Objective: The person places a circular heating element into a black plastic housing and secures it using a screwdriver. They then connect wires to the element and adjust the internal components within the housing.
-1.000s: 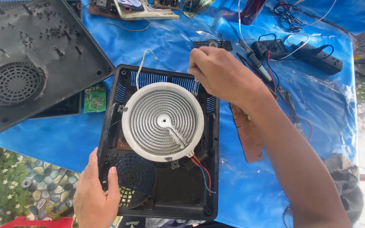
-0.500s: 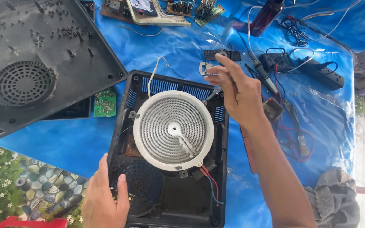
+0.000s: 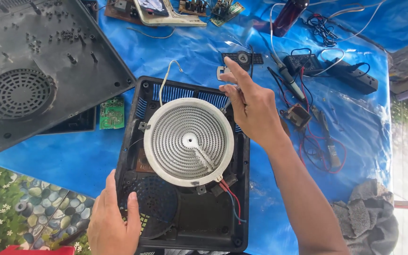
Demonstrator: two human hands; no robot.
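Observation:
An opened black cooker housing lies on a blue sheet, with a round white heating coil inside and a black fan at its near left. My left hand rests flat on the housing's near-left corner, holding it down. My right hand hovers over the coil's far-right rim, fingers pinched on what looks like a thin dark tool shaft pointing down at the rim. Red and blue wires leave the coil's near edge.
A black bottom cover with a round grille lies at the left, a green circuit board beside it. To the right are a power strip, a pen-shaped tool, a small transformer, tangled wires and a grey cloth.
My right hand has come back from the housing's far edge to the coil's far-right rim. My left hand has stayed on the near-left corner. The view has shifted slightly.

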